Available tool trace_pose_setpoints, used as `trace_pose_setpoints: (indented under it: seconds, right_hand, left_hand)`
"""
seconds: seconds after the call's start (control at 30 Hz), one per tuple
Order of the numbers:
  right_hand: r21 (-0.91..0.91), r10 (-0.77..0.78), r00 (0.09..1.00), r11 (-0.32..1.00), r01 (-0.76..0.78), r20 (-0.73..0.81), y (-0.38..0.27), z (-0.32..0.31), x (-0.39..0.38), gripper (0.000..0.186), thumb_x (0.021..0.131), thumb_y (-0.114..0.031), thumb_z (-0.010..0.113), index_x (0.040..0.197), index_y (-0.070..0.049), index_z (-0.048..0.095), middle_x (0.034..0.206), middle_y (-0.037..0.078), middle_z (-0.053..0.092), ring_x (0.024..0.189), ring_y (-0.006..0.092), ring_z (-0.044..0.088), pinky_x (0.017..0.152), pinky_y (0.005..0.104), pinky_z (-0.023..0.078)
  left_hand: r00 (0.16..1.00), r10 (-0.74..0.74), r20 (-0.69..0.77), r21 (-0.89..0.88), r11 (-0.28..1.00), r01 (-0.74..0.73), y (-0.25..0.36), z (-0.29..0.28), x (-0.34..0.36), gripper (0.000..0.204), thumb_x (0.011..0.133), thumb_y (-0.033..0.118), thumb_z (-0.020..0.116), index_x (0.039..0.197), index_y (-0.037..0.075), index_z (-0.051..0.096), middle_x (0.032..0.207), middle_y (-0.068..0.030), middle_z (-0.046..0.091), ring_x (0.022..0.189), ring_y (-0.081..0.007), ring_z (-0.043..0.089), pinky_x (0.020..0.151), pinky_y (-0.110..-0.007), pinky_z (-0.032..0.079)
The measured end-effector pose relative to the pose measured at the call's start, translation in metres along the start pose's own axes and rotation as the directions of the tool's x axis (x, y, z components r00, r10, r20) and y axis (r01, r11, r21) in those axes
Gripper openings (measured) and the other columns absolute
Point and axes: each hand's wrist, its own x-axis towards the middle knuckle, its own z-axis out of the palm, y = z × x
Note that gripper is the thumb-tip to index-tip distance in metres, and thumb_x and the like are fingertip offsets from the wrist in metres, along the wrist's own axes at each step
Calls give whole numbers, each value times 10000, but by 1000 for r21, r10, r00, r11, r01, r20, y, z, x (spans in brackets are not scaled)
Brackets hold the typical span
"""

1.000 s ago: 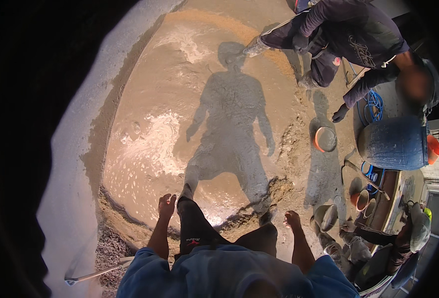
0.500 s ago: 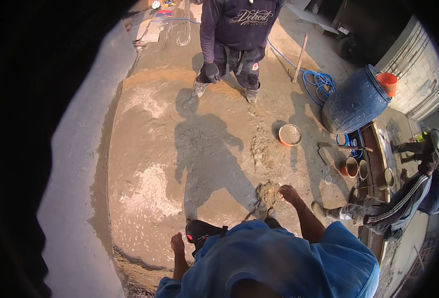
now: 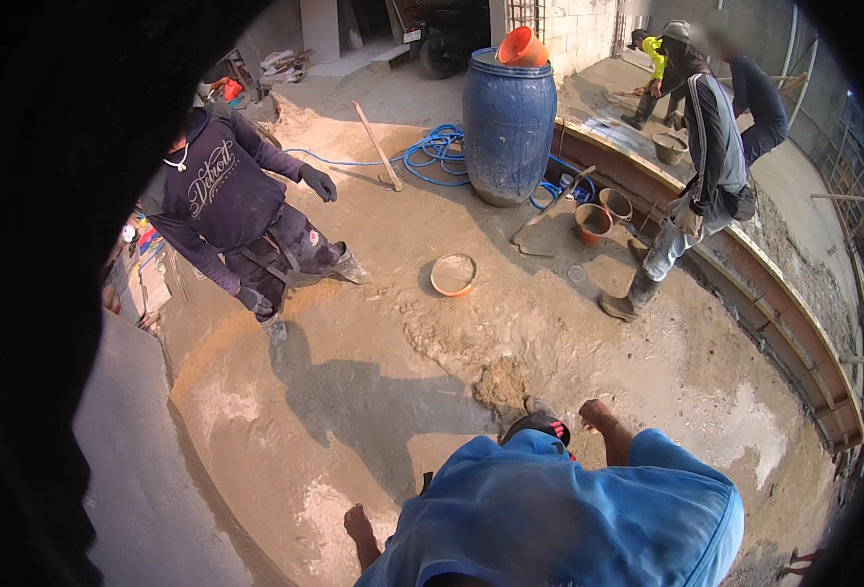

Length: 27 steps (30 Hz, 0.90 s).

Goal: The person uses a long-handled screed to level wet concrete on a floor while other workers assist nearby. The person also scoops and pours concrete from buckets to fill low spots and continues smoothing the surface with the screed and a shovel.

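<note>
Right hand's [image 3: 596, 416] fingers curled loosely, nothing seen held; left hand's [image 3: 359, 524] grip couldn't tell; both well nearside of barrel [image 3: 506, 127]; mud lump [image 3: 500, 382] nearside too, tub [image 3: 459, 293] closer to barrel, co-worker [image 3: 231, 186] left of barrel

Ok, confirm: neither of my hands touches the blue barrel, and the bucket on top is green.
Wrong on colour: the head view shows the bucket on top is orange. The rest stands: neither your left hand nor your right hand touches the blue barrel.

An orange bucket [image 3: 522, 46] sits tilted on a blue barrel [image 3: 507, 127]. A blue hose [image 3: 435, 155] lies coiled beside it. A block wall [image 3: 581, 47] stands behind.
</note>
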Motion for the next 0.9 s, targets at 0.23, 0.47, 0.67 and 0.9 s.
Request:
trace_pose_setpoints:
  seconds: [0.23, 0.47, 0.67, 0.9]
  right_hand:
    - [305, -27, 978, 948, 90, -205, -46, 70, -9, 229, 739, -242, 746, 843, -66, 643, 812, 110, 688, 688, 265, 688, 600, 405, 557]
    - [693, 163, 958, 719, 49, -237, -1, 133, -2, 167, 853, -200, 622, 904, -41, 623, 755, 105, 664, 598, 233, 671, 497, 385, 533]
    - [120, 62, 945, 992, -24, -321, -30, 57, 1, 261, 586, -191, 741, 815, -90, 666, 787, 64, 649, 799, 236, 655, 685, 323, 547]
    - [362, 52, 812, 910, 201, -582, -13, 10, 14, 292, 568, -205, 749, 793, -66, 626, 736, 108, 618, 782, 263, 652, 656, 335, 542]
  left_hand:
    - [976, 148, 163, -67, 988, -138, 102, 10, 43, 138, 804, 102, 681, 876, 16, 601, 741, -79, 635, 641, -135, 588, 602, -290, 486]
    - [957, 236, 170, -119, 969, -218, 138, 67, 46, 173, 749, 100, 703, 837, 17, 579, 679, -66, 618, 614, -140, 590, 599, -291, 493]
    - [987, 106, 120, 42, 993, -112, 118, 28, 5, 247, 767, 174, 731, 870, -2, 591, 695, -84, 629, 615, -155, 599, 585, -306, 498]
    - [968, -200, 149, 6, 979, 202, 15, 6, -6, 330, 803, 246, 733, 934, -35, 619, 754, -117, 640, 627, -191, 615, 565, -315, 507]
